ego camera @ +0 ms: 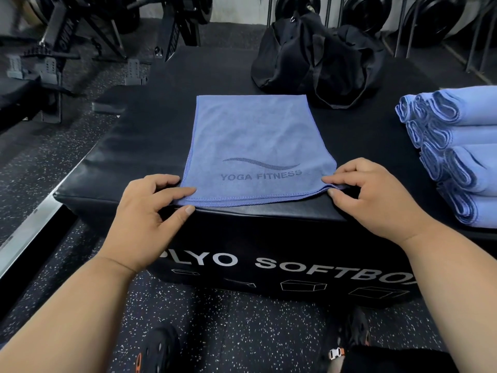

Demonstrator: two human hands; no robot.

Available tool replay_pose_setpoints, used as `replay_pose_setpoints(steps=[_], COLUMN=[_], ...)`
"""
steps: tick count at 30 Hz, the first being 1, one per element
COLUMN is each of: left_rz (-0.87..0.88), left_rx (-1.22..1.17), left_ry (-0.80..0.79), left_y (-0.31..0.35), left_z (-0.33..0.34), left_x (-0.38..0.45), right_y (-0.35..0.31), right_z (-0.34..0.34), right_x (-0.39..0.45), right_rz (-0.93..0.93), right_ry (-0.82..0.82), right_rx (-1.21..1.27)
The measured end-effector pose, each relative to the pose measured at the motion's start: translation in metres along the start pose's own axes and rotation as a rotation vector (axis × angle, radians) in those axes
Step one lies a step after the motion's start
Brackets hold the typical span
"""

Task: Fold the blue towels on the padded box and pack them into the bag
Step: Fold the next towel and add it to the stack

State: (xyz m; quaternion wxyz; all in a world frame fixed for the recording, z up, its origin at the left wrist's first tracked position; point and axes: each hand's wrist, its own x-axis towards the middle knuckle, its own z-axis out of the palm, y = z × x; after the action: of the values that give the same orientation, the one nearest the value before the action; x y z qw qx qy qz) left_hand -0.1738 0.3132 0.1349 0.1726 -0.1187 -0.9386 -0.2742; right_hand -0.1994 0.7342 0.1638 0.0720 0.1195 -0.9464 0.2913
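A blue towel (255, 141) printed "YOGA FITNESS" lies flat and doubled over on the black padded box (129, 146), its near hem along the box's front edge. My left hand (150, 211) pinches the towel's near left corner between thumb and fingers. My right hand (373, 195) pinches the near right corner the same way. A stack of folded blue towels (454, 154) rests on the box at the right. The black bag (320, 63) sits slumped at the far side of the box, behind the towel.
The box front reads "PLYO SOFTBOX". Speckled rubber floor surrounds it. Black gym machines (67, 49) stand at the far left and weight plates on racks (435, 20) at the far right. My shoes (158, 351) show below the box.
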Motion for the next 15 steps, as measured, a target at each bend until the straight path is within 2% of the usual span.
replay_pose_setpoints(steps=[7, 12, 15], left_rz=[-0.030, -0.029, -0.053], left_rx=[-0.014, -0.046, -0.061], left_ry=[-0.007, -0.002, 0.027], left_y=[-0.001, 0.002, 0.008], left_z=[0.002, 0.001, 0.000], left_x=[0.004, 0.006, 0.010], right_y=[-0.004, -0.008, -0.010], right_z=[-0.001, -0.003, -0.006], right_x=[0.006, 0.014, 0.015], right_rz=[0.061, 0.120, 0.176], right_ry=[-0.008, 0.072, 0.122], right_rx=[0.025, 0.156, 0.333])
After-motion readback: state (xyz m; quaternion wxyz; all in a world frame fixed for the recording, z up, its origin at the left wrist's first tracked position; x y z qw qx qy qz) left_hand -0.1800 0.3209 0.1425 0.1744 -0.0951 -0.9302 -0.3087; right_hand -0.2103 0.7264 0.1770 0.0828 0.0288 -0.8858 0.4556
